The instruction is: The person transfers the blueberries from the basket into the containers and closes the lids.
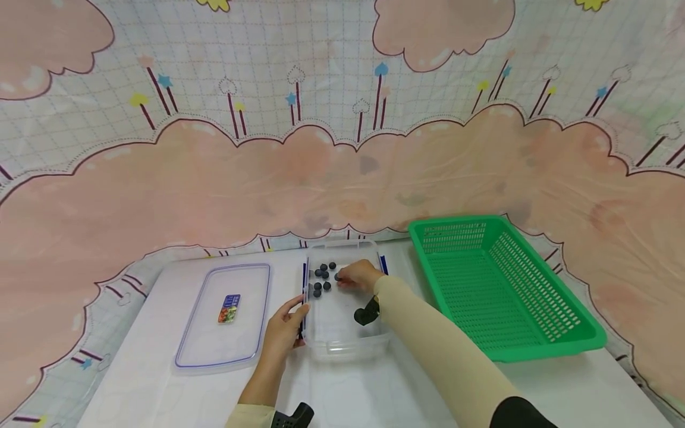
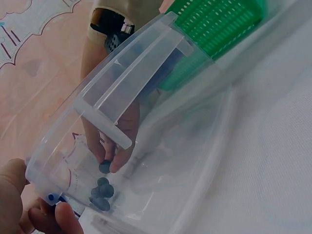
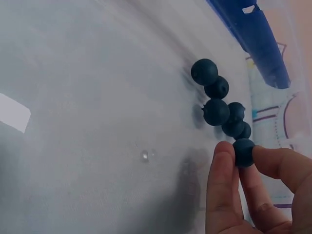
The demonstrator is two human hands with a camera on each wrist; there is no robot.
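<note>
A clear plastic storage box (image 1: pixel 348 324) with blue side clips stands on the white table. Several blueberries (image 1: pixel 317 286) lie on its floor toward the left side; in the right wrist view more blueberries (image 3: pixel 216 112) sit in a crooked row. With thumb and fingertips, my right hand (image 1: pixel 360 276) pinches one blueberry (image 3: pixel 244 152) inside the box, close beside the others. My left hand (image 1: pixel 282 333) grips the box's left side, thumb and fingers on either side of the edge by the clip. Part of the left hand is cut off in the left wrist view.
A clear lid (image 1: pixel 243 345) with a blue rim and a colourful label (image 1: pixel 229 308) lies flat left of the box. To the right stands a green plastic basket (image 1: pixel 481 285) with slotted walls. Behind the table hangs a printed cloth (image 1: pixel 321 184).
</note>
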